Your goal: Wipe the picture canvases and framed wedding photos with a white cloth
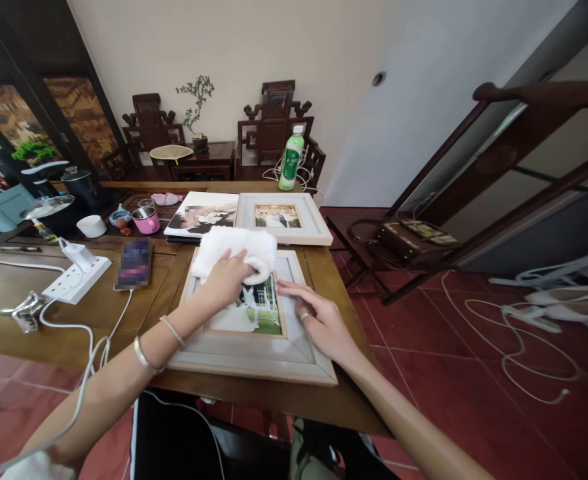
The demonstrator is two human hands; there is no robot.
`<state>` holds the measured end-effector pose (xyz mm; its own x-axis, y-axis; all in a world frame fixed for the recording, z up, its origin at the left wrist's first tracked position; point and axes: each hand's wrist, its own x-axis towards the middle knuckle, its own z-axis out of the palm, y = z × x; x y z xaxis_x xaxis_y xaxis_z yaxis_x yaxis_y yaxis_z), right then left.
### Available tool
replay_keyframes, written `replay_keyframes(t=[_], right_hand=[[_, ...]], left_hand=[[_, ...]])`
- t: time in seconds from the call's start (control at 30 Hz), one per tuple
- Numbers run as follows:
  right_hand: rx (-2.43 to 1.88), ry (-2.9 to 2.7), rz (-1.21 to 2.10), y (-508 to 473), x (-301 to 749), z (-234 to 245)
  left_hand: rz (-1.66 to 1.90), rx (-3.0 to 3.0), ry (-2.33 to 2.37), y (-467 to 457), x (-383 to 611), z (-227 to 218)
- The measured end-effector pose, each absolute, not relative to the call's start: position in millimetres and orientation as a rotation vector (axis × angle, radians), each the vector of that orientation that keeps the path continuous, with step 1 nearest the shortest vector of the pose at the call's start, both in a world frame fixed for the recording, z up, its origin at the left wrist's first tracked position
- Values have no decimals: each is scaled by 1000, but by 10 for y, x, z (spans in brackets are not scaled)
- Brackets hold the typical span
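Observation:
A large picture frame with a pale, wide border lies flat on the wooden table in front of me. Inside it, a photo shows green grass and a white gown. My left hand grips a fluffy white cloth, which covers the upper left part of the frame. On the right border rests my right hand, its fingers stretched out and nothing in it. Just behind, a second framed photo lies next to a photo album.
A green bottle stands at the table's back edge. To the left are a phone on a cable, a white power strip, a pink cup and a white cup. A wooden chair stands right of the table.

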<state>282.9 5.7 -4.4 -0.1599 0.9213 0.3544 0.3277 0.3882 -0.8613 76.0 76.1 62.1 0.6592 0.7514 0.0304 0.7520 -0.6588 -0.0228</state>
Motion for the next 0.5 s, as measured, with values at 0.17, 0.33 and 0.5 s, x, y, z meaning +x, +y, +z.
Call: replay_keyframes(t=[0.17,0.33,0.5], right_hand=[[-1121,-1676,785,52,2821,-43],[-1114,-1710,763,41,2819,-45],[-1127,-1697,754,26,2810,-62]], left_hand=[[45,-2652,-1467,710,305,709],[70,-2630,-1425,494,103,812],[207,-2696,-1496,-63,215,932]])
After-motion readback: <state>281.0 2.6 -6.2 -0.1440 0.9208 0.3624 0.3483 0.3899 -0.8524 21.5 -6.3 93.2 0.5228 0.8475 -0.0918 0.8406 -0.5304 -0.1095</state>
